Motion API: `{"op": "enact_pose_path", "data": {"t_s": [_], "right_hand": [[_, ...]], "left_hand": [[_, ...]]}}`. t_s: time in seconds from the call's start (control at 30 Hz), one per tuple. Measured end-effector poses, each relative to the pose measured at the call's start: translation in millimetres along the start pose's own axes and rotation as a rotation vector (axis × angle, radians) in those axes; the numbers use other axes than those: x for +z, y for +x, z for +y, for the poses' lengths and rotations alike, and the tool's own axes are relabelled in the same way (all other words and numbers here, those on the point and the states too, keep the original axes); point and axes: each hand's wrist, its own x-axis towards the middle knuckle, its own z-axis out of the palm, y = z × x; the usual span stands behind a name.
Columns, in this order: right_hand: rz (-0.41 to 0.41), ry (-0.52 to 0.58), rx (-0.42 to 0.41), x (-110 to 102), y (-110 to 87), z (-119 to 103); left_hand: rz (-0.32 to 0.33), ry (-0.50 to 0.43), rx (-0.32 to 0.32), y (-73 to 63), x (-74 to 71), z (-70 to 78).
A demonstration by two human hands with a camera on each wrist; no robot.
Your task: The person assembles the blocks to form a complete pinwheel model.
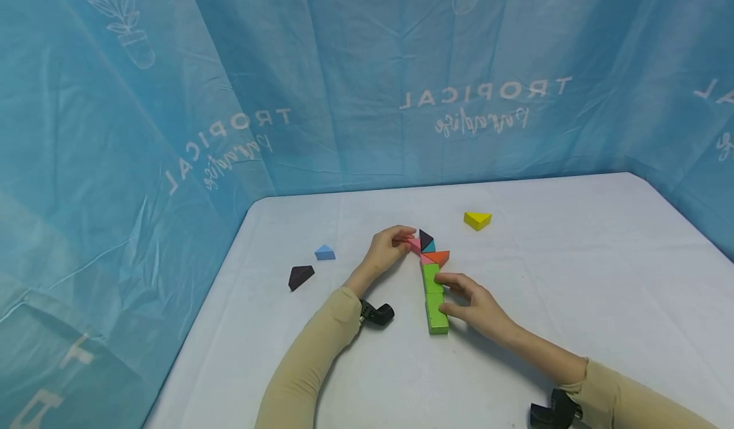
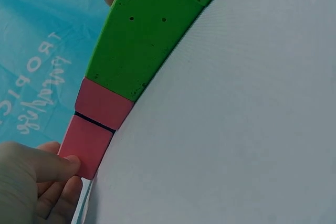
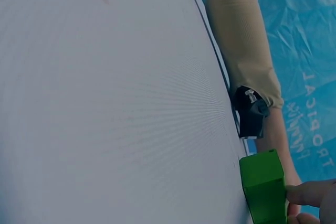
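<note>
In the head view my left hand (image 1: pixel 388 252) pinches a pink triangular block (image 1: pixel 415 244), the thumb pressed on its side in the left wrist view. The block stands against a cluster of a black triangular block (image 1: pixel 425 238), a teal triangular block (image 1: pixel 429 247), an orange-red triangular block (image 1: pixel 439 256) and a second pink block (image 1: pixel 425 259). Nearer me, two green blocks lie end to end, a far green block (image 1: pixel 430 279) and a near green block (image 1: pixel 436 319). Spread thumb and fingers of my right hand (image 1: pixel 477 305) touch their right side, one fingertip by each.
A yellow triangular block (image 1: pixel 477 220) lies farther back on the white table (image 1: pixel 573 276). To the left are a light blue triangular block (image 1: pixel 325 253) and a dark block (image 1: pixel 301 277). Blue printed curtain (image 1: pixel 355 142) hangs behind the table and at its sides.
</note>
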Motion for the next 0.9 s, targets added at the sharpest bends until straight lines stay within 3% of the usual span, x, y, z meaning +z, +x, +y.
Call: {"op": "enact_pose_path", "data": {"t_s": [0.17,0.27,0.43,0.57,0.73,0.9], "right_hand": [[0.0,-0.009,0.006,1.0,0.8,0.1],[0.003,-0.012,0.019,1.0,0.7,-0.7],[0.008,-0.021,0.024,1.0,0.4,-4.2],[0.009,-0.017,0.026,1.4,0.2,-6.1],[0.002,-0.003,0.015,1.3,-0.6,-5.9],[0.001,-0.013,-0.01,1.0,-1.3,-4.0]], "left_hand": [[0.082,-0.008,0.03,-1.9,-9.5,5.2],[0.106,-0.03,0.053,-9.9,-16.2,19.2],[0.035,-0.077,0.091,-32.6,-17.8,46.6],[-0.033,-0.11,0.105,-53.2,-11.7,59.5],[-0.114,-0.112,0.078,-80.4,-0.3,64.9],[-0.145,-0.07,0.118,-100.0,11.9,63.1]]}}
